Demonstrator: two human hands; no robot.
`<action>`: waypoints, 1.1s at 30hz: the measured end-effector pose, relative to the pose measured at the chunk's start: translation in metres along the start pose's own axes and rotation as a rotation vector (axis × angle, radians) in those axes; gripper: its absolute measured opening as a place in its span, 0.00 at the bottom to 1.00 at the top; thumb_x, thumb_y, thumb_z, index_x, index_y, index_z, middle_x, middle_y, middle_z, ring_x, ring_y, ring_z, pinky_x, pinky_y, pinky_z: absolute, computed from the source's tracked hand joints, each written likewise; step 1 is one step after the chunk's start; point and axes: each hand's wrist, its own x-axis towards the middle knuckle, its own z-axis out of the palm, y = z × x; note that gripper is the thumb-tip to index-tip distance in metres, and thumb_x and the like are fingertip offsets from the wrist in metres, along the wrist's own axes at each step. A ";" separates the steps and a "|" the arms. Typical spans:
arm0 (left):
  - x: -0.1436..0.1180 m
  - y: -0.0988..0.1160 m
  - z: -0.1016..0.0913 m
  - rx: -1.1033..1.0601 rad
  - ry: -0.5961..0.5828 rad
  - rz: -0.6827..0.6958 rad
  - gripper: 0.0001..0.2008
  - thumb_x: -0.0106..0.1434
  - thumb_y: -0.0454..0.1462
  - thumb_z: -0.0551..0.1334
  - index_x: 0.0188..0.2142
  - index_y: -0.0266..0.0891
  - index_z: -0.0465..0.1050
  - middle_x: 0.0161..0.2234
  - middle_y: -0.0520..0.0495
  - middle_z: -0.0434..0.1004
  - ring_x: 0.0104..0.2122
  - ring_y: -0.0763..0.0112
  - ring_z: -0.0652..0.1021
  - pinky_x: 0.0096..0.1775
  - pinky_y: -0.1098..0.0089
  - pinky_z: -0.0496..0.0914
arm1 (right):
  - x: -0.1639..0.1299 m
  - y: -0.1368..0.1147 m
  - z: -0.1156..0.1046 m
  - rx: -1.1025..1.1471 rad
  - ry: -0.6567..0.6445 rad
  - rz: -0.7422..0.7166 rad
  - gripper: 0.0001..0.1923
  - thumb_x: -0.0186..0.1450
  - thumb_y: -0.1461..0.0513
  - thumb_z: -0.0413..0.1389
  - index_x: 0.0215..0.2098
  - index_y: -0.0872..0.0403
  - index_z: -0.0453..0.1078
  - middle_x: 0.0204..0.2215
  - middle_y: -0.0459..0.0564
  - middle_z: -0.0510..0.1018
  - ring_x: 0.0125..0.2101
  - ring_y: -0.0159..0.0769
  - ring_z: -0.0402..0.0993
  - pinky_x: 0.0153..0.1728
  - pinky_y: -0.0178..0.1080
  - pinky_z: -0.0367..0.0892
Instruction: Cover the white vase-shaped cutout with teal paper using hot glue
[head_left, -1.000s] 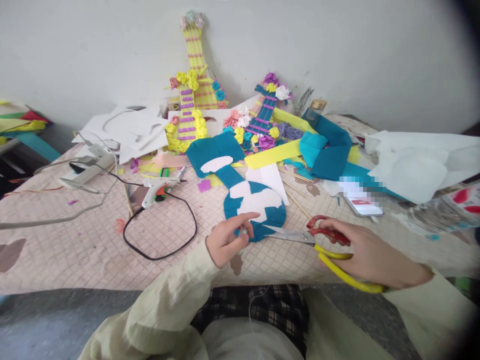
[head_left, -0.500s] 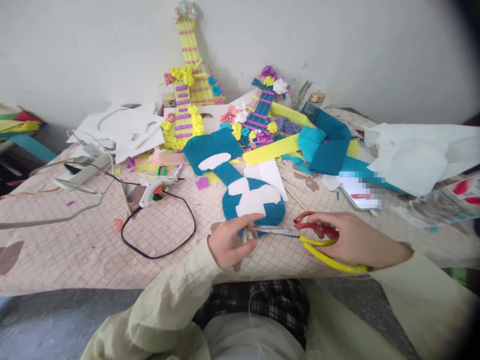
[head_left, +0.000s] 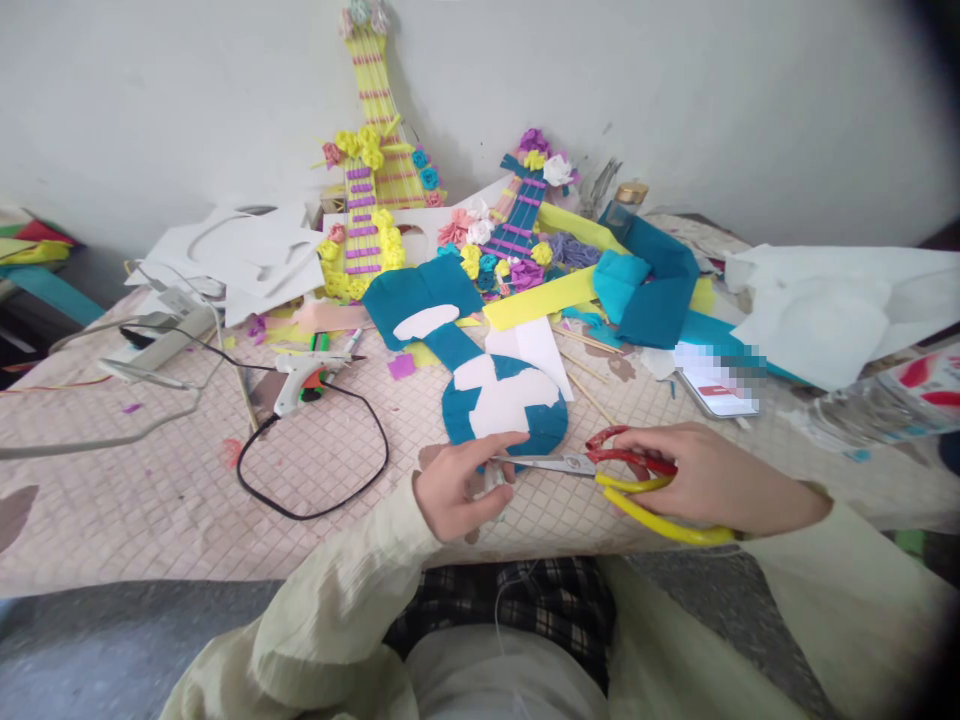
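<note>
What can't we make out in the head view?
Head view:
Whether the left hand holds anything: whitish patch by its thumb too blurred.
Right hand: some fingertips hidden by the hand itself.
Phone: screen partly pixelated.
Bottle: right end cut off by frame edge.

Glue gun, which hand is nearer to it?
Left: the left hand is to the right of the glue gun; the right hand, holding scissors, is much farther right.
</note>
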 end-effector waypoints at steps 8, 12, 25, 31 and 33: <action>0.000 -0.007 -0.001 -0.084 0.049 -0.005 0.30 0.56 0.34 0.59 0.58 0.43 0.52 0.45 0.43 0.70 0.41 0.66 0.73 0.44 0.64 0.69 | -0.013 0.017 -0.019 -0.111 -0.033 0.188 0.21 0.52 0.47 0.55 0.41 0.43 0.71 0.41 0.43 0.76 0.32 0.35 0.73 0.32 0.36 0.68; 0.000 -0.009 -0.001 -0.131 0.139 -0.030 0.34 0.55 0.35 0.61 0.59 0.45 0.49 0.49 0.41 0.67 0.48 0.61 0.70 0.46 0.61 0.69 | -0.029 0.060 -0.024 -0.295 0.076 0.512 0.24 0.52 0.45 0.54 0.42 0.47 0.71 0.36 0.52 0.77 0.28 0.42 0.73 0.28 0.41 0.66; 0.014 0.001 0.010 -0.175 0.271 0.068 0.37 0.53 0.33 0.63 0.59 0.47 0.47 0.55 0.40 0.59 0.56 0.57 0.62 0.48 0.58 0.68 | -0.019 0.029 0.011 -0.150 0.586 0.185 0.14 0.61 0.53 0.49 0.38 0.52 0.70 0.38 0.52 0.75 0.39 0.41 0.71 0.41 0.44 0.65; 0.016 0.007 0.016 -0.081 0.215 0.132 0.39 0.52 0.32 0.63 0.59 0.48 0.46 0.54 0.41 0.60 0.53 0.59 0.65 0.47 0.59 0.70 | 0.025 -0.056 0.037 0.182 0.354 -0.221 0.11 0.62 0.62 0.51 0.42 0.53 0.69 0.38 0.50 0.72 0.40 0.32 0.69 0.42 0.37 0.66; 0.016 0.007 0.016 -0.072 0.208 0.138 0.39 0.52 0.31 0.63 0.59 0.47 0.46 0.54 0.41 0.61 0.52 0.60 0.66 0.47 0.60 0.70 | 0.031 -0.061 0.041 0.180 0.320 -0.252 0.09 0.62 0.63 0.51 0.39 0.53 0.70 0.37 0.50 0.72 0.39 0.33 0.68 0.41 0.38 0.66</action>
